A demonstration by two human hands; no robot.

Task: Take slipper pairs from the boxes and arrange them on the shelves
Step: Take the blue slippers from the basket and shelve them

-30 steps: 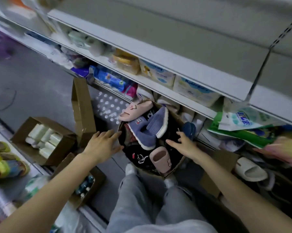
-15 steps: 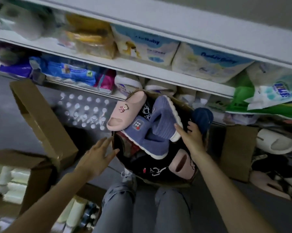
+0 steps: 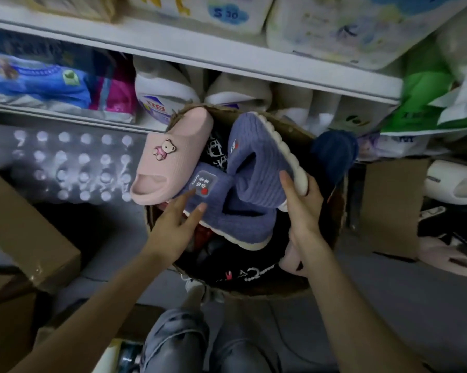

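Much of the box point(image 3: 302, 133) is covered: only strips of its brown rim show around the heap of slippers, and its near wall is blurred. The black slippers point(image 3: 243, 267) at the bottom merge into a dark mass, so their number is unclear. A second pink slipper point(image 3: 291, 259) is mostly hidden under the right wrist, and a navy slipper point(image 3: 332, 154) at the box's right rim shows only one rounded end. The shelf point(image 3: 227, 60) above is cut off at the top, its packs blurred. The upper blue slipper point(image 3: 264, 168) stands on its side in the box, white sole facing right, its long axis running from far left down to near right. The right hand point(image 3: 305, 211) grasps its near end, thumb on the blue fabric and fingers wrapped behind the sole. The lower blue slipper point(image 3: 235, 224) lies top up beneath it, on the same diagonal, with its labelled front toward the far left, tucked against the pink slipper point(image 3: 173, 162). The left hand point(image 3: 173, 227) is released, its straight fingers resting on that labelled front; its thumb is out of sight. The pink slipper, with a bear charm, leans over the box's left rim, open toe toward the near left.
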